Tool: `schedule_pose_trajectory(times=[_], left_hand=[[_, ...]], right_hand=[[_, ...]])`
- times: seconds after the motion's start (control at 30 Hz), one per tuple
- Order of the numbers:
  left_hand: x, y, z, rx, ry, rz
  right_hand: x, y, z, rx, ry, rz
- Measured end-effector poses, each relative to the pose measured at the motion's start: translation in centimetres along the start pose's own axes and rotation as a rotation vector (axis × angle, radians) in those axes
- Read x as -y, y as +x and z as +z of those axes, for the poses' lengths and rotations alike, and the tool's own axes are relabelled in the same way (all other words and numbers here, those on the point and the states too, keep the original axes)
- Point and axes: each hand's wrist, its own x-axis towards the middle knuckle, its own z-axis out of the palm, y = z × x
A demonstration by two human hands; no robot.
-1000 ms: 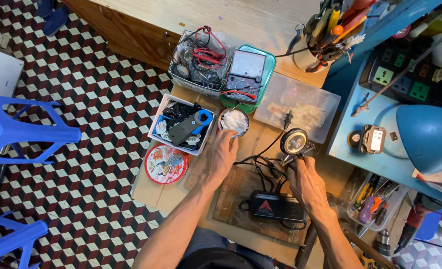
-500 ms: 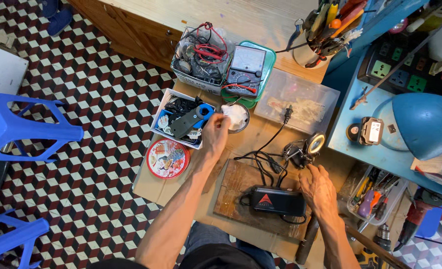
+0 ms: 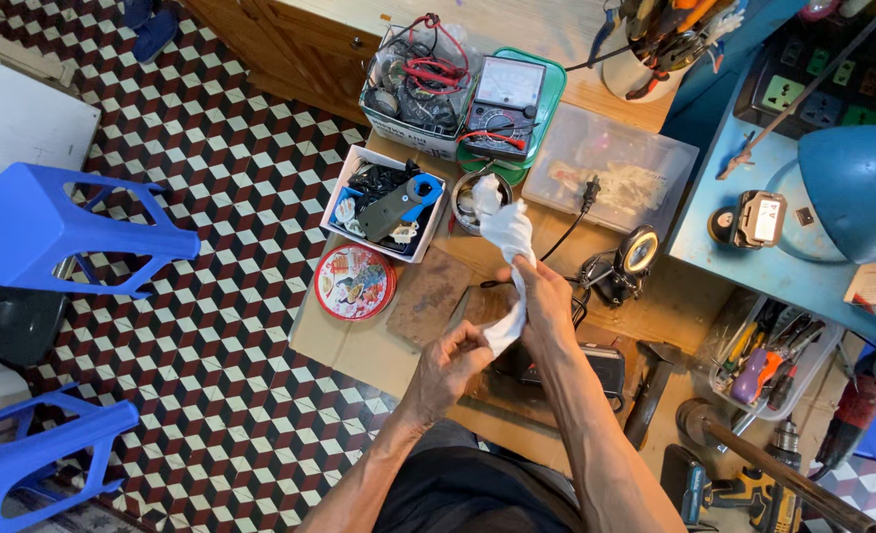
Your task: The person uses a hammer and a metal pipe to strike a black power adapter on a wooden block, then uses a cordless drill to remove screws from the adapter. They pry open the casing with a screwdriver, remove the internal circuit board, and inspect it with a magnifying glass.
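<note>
White cloth [image 3: 508, 237]; red round tin [image 3: 355, 282]; blue stools [image 3: 58, 227]; maroon-white-black cube-pattern floor [image 3: 240, 178].

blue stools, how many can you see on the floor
2. One blue stool lies tipped on the checkered floor at the left edge; a second blue stool sits at the lower left corner, partly cut off. Others may lie outside the frame.

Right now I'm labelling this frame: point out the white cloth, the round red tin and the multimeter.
white cloth [image 3: 509, 237], head view, upper bunched part.
round red tin [image 3: 355, 282], head view, lid centre.
multimeter [image 3: 505, 94], head view, dial face.
</note>
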Motion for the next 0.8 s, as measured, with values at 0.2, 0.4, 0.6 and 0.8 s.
schedule_pose_trajectory(times=[0.2,0.4,0.6,0.8], left_hand=[[4.6,7.9,0.9,-0.158,-0.602,-0.353],[6.7,13.6,3.9,-0.016,-0.739,-0.331],[6.4,14.4,3.8,-0.376,-0.794,-0.342],[7.1,10.1,7.6,-0.256,-0.155,0.047]], right_hand=[[-1.3,-3.6,-2.1,-0.026,-0.447,-0.017],[-0.9,-7.8,-2.4,0.115,-0.739,-0.040],[-1.2,-13.9,-9.2,-0.182,-0.422,0.198],[-0.7,-13.4,-11.6,-0.338,-0.612,-0.441]])
